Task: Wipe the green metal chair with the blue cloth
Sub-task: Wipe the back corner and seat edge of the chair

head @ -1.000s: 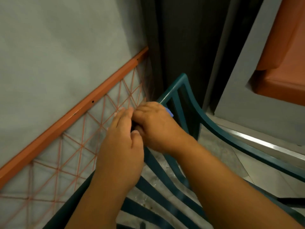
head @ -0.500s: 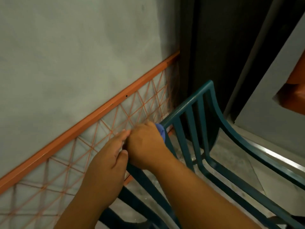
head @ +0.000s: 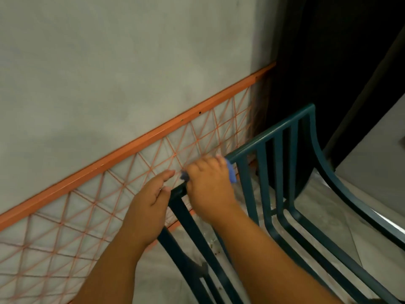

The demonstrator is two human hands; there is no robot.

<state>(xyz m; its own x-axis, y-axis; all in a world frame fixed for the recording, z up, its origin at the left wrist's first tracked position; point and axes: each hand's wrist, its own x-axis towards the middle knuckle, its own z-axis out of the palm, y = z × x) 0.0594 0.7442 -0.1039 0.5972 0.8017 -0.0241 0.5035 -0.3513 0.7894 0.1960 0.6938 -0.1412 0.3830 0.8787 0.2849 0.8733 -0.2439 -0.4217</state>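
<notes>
Right hand (head: 209, 185) clenched around the blue cloth (head: 231, 174), rubbing the chair (head: 271, 132) back's top rail — left hand (head: 151, 200) loosely open beside it; next, likely the slats.

Passage behind the chair (head: 276, 137) is blocked by the orange lattice (head: 122, 194), seemingly near; slat gaps are left narrow.

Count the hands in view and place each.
2. Left hand by the green chair's back corner; right hand on its top rail, closed over the blue cloth. None hidden.
</notes>
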